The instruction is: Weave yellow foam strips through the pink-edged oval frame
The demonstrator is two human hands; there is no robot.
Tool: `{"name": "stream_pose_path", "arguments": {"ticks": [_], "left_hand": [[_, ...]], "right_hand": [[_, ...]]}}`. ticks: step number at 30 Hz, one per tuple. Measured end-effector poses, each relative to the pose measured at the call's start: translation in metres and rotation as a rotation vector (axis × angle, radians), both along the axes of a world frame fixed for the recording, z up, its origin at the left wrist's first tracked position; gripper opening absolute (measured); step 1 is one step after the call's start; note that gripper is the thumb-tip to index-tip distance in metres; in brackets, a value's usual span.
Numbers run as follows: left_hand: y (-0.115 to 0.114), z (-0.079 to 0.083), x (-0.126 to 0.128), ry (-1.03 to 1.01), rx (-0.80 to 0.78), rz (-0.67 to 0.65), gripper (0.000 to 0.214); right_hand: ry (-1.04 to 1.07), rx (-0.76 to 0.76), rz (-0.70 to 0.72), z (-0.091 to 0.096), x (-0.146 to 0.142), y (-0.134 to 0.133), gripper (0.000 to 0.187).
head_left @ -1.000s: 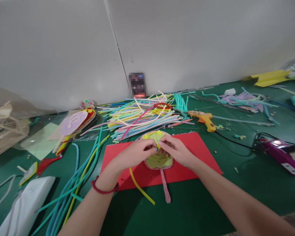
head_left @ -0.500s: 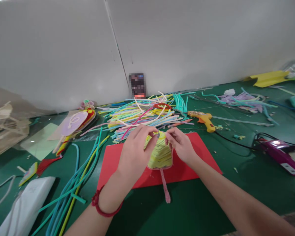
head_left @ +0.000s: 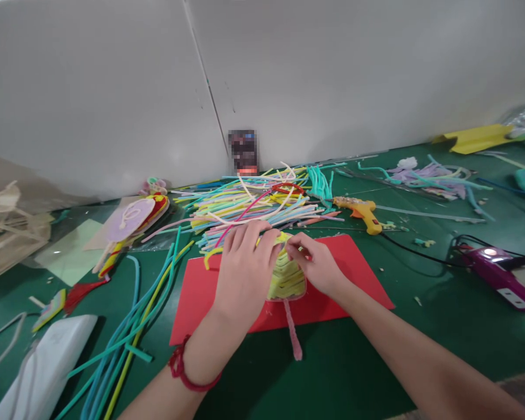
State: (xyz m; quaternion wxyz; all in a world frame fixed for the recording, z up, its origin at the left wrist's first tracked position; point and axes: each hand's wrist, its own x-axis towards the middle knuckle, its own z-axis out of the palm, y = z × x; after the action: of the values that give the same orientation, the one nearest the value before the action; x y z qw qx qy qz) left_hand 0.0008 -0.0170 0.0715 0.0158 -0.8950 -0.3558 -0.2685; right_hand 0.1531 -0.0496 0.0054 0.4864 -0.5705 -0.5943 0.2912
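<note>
A small fan-shaped craft piece point(head_left: 289, 279) covered in yellow pipe cleaner rows lies on a red sheet point(head_left: 359, 274), its pink fuzzy handle point(head_left: 293, 332) pointing toward me. My left hand point(head_left: 245, 268) lies over the piece's left side, fingers pressed on a yellow pipe cleaner point(head_left: 212, 255) whose end sticks out to the left. My right hand point(head_left: 312, 262) pinches the same strand at the top of the piece. A red cord sits on my left wrist.
A heap of coloured pipe cleaners point(head_left: 254, 207) lies behind the red sheet. A yellow glue gun point(head_left: 361, 211) is at the right of it, a purple tool point(head_left: 496, 271) further right. Finished fans point(head_left: 133, 219), long teal strands point(head_left: 126, 332) and a white object point(head_left: 48, 364) are on the left.
Both hands moved from the middle of the piece up to its top edge. The loose yellow strand that lay on the sheet's front edge now sticks out beside my left hand.
</note>
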Motion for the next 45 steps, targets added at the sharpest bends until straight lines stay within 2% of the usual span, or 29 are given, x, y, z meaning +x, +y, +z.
{"name": "stream_pose_path", "arguments": {"ticks": [4, 8, 15, 20, 22, 24, 25, 27, 30, 32, 35, 38, 41, 43, 45], "left_hand": [[0.011, -0.012, 0.001, 0.180, -0.312, -0.098, 0.017], [0.015, -0.015, 0.001, 0.240, -0.359, -0.135, 0.021], [0.014, -0.012, -0.001, 0.210, -0.178, -0.091, 0.023], [0.007, -0.008, -0.002, 0.187, 0.022, -0.044, 0.022], [-0.002, -0.003, -0.002, 0.115, 0.162, -0.010, 0.019], [-0.011, 0.001, -0.001, 0.013, 0.247, 0.009, 0.016], [-0.014, 0.003, -0.001, -0.009, 0.217, 0.015, 0.014], [-0.016, 0.002, 0.001, -0.032, -0.008, 0.038, 0.019], [-0.006, -0.003, 0.002, -0.128, -0.416, 0.162, 0.023], [0.005, -0.007, 0.002, -0.270, -0.586, 0.185, 0.024], [0.014, -0.007, 0.001, -0.469, -0.763, 0.099, 0.018], [0.010, -0.004, 0.003, -0.554, -0.807, -0.014, 0.021], [0.000, -0.001, 0.006, -0.589, -0.877, -0.156, 0.025], [-0.004, -0.001, 0.008, -0.668, -1.025, -0.225, 0.032], [-0.005, -0.003, 0.010, -0.780, -1.199, -0.232, 0.036]], "right_hand": [[0.042, 0.003, -0.007, 0.001, -0.001, 0.000, 0.015], [0.105, -0.001, -0.012, 0.002, -0.001, 0.001, 0.016], [0.040, -0.049, 0.019, 0.003, 0.001, 0.001, 0.017], [-0.053, 0.010, 0.050, 0.005, 0.002, -0.001, 0.016], [-0.033, 0.034, -0.017, 0.004, 0.002, -0.002, 0.017], [0.015, 0.057, -0.141, 0.003, 0.001, -0.002, 0.018], [0.037, 0.075, -0.201, 0.002, 0.001, -0.003, 0.018], [0.055, 0.126, -0.279, 0.001, 0.001, -0.003, 0.017], [0.008, 0.189, -0.270, 0.002, 0.000, -0.004, 0.016], [-0.075, 0.229, -0.232, 0.003, -0.001, -0.005, 0.016], [-0.228, 0.326, -0.163, 0.001, -0.002, -0.005, 0.014], [-0.335, 0.406, -0.112, -0.002, -0.002, -0.004, 0.013], [-0.395, 0.433, -0.118, -0.005, 0.001, -0.003, 0.014], [-0.437, 0.429, -0.139, -0.005, 0.003, -0.003, 0.015], [-0.473, 0.428, -0.173, -0.004, 0.005, -0.004, 0.015]]}}
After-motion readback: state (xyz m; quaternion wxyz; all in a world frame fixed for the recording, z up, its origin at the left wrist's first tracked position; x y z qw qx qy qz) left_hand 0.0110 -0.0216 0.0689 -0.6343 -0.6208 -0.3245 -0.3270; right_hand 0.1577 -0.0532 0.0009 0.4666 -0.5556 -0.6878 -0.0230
